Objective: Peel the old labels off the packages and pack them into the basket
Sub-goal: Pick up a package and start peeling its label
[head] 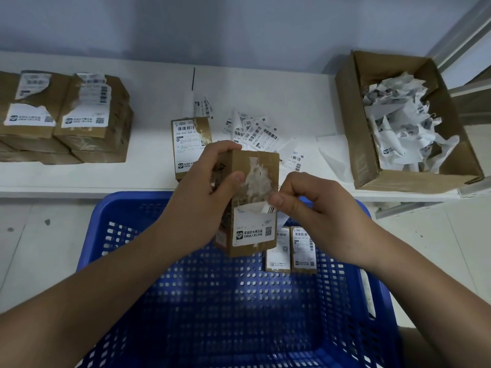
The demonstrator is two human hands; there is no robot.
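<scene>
Over the blue basket (170, 301), your left hand (204, 192) grips the box (252, 203) at mid-frame while your right hand (308, 203) pinches its half-peeled label (268, 208), whose print is too blurred to read.

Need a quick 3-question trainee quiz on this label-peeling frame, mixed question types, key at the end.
1. True or false: the left hand grips the held package above the blue basket.
2. What does the right hand pinch? A) a half-peeled label B) a pen C) the basket rim
3. How many packages already stand in the basket?

Key:
1. True.
2. A.
3. Two packed packages, side by side near the basket's far wall. Peeled scraps fill the open cardboard box on the right of the shelf.
</scene>
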